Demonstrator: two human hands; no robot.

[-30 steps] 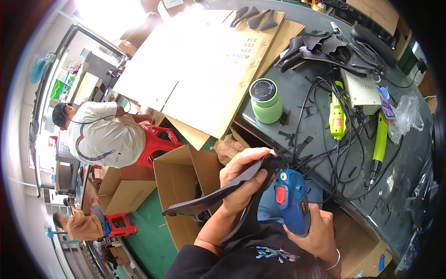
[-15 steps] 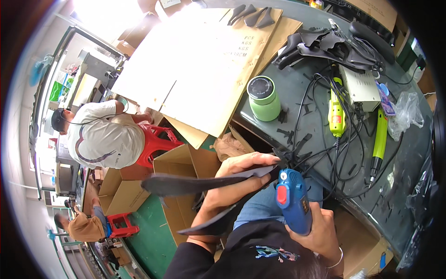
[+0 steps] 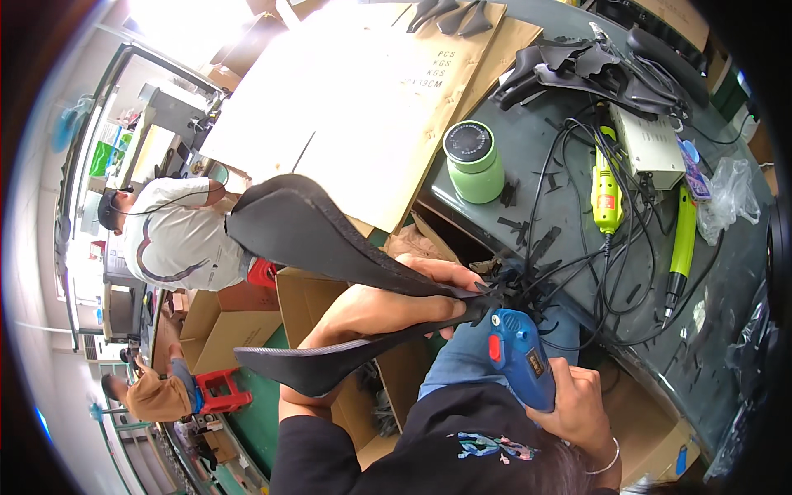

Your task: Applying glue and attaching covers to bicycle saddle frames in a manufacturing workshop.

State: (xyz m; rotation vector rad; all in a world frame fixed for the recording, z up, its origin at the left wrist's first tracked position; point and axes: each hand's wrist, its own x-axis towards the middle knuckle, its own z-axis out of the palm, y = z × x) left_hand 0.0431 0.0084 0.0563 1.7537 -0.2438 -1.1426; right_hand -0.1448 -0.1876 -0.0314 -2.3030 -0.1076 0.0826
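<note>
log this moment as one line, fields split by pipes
left hand: holds black curved piece | right hand: grips blue power tool, its head by the piece, contact unclear | table: green bottle, yellow-green tools

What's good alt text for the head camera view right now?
A person's left hand holds dark, curved material close to a blue power tool gripped in the right hand. A green bottle and two yellow-green tools are on the gray table at right; two co-workers are at left.
</note>
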